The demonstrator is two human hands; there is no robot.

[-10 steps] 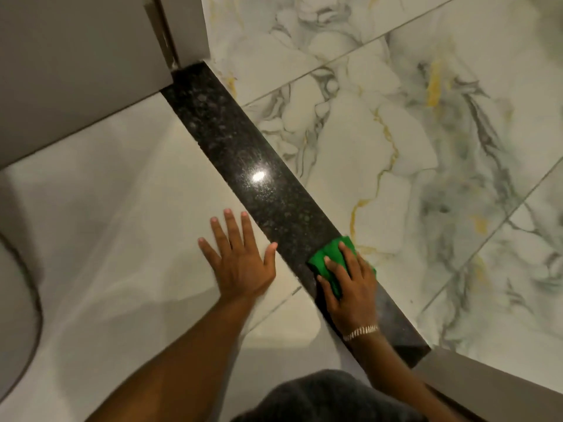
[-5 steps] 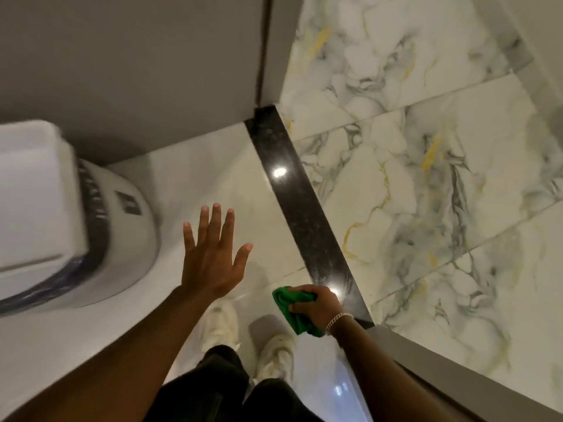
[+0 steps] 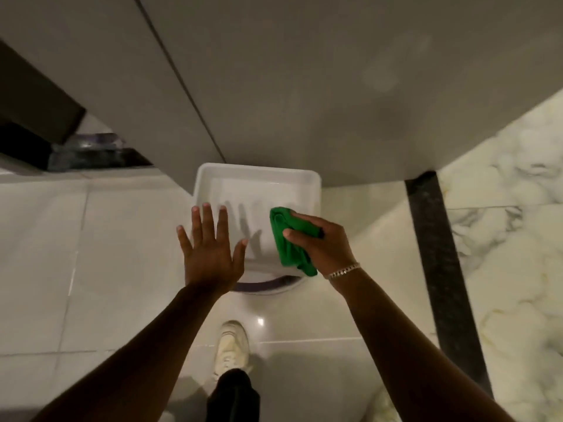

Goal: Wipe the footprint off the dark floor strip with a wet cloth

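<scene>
My right hand [image 3: 323, 242] grips a bunched green cloth [image 3: 288, 243] in the air above a white rectangular tub [image 3: 257, 178]. My left hand [image 3: 210, 251] hovers beside it with fingers spread, holding nothing, and casts a shadow into the tub. The dark floor strip [image 3: 438, 266] runs down the right side of the view, well away from both hands, between plain cream tiles and veined marble tiles. No footprint shows on the strip in this blurred frame.
A grey wall or door panel [image 3: 304, 80] fills the top. The tub stands on a round white base with a dark band [image 3: 268, 286]. My white shoe [image 3: 231, 345] stands on the cream tiles [image 3: 91, 254] below. Marble floor [image 3: 518, 226] lies at right.
I have risen from the floor. My right hand lifted the cloth off the dark strip and carried it left over the white tub. My left hand left the tile and now hovers.
</scene>
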